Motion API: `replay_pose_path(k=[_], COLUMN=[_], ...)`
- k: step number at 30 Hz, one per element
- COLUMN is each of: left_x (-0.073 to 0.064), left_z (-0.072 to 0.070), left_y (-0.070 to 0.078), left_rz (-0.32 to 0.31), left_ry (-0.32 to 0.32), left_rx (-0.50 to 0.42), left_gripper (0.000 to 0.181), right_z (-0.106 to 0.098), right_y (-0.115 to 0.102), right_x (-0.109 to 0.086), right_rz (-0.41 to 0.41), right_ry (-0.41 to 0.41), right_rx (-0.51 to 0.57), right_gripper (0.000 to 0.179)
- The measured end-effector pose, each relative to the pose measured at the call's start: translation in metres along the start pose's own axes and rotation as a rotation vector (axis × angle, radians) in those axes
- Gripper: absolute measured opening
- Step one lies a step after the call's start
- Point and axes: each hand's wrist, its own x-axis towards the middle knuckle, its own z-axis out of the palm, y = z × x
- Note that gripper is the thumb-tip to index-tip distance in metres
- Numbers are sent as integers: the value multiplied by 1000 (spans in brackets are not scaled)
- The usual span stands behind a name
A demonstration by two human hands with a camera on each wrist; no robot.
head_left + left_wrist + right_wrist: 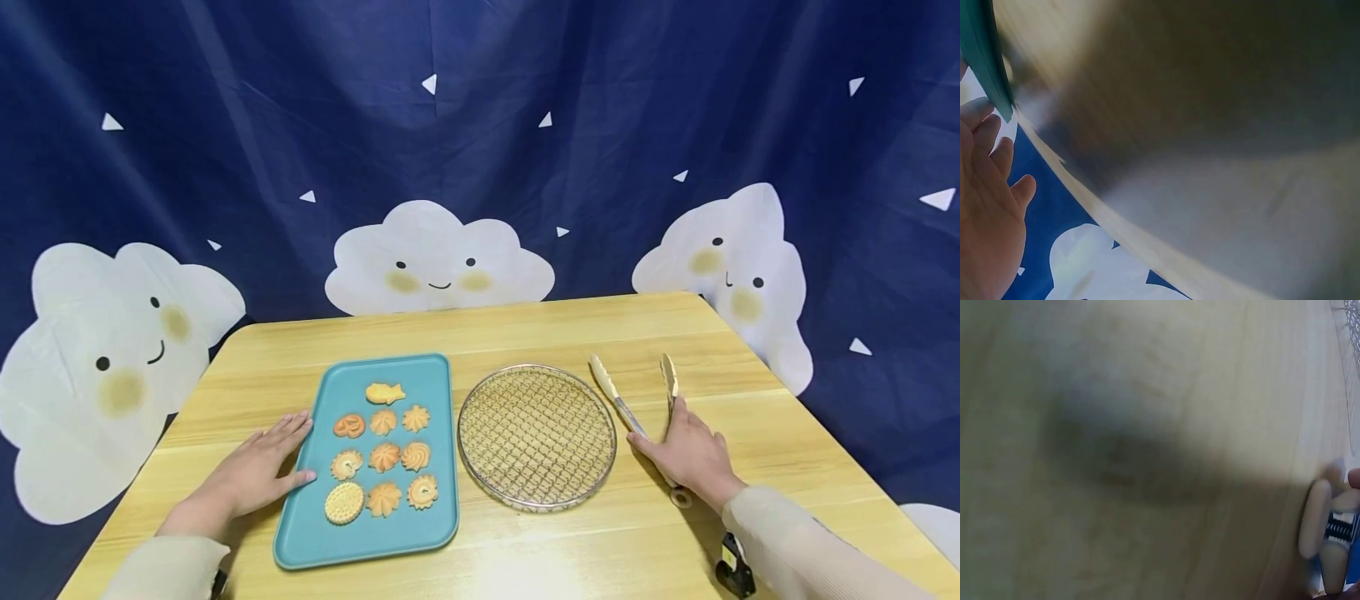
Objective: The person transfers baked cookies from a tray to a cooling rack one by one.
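On the left of the table lies a blue-green tray [390,542] with several cookies on it, among them a round cookie [344,503] and a fish-shaped cookie [385,393]. My left hand [251,475] rests at the tray's left edge, fingers extended and thumb at the rim. In the left wrist view that hand [991,200] is beside the tray's edge [986,56]. My right hand [690,450] holds a pair of tongs [628,417], thumb on one arm and fingers at the other. The tongs' tips are spread apart with nothing between them.
A round wire rack [537,437] lies between the tray and the tongs. The wooden table [517,329] ends at a dark blue curtain [480,150] printed with clouds. Part of the rack's mesh [1350,325] shows in the right wrist view, which is mostly blurred tabletop.
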Motion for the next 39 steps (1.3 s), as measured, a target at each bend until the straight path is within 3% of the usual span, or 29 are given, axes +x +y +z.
replay_pose_path(k=[9, 17, 25, 39], left_x=[0, 0, 0, 0], left_z=[1, 0, 1, 5], left_y=[0, 0, 0, -3], left_rz=[3, 15, 18, 26], left_ry=[6, 19, 18, 23], left_rx=[-1, 4, 6, 4], left_gripper=[83, 80, 80, 81], right_z=[-5, -18, -19, -13], right_y=[-3, -8, -9, -3], right_x=[2, 6, 9, 14], right_rz=[18, 69, 94, 54], right_ry=[19, -73, -100, -8], right_rx=[70, 128, 155, 111], right_gripper=[108, 104, 102, 101])
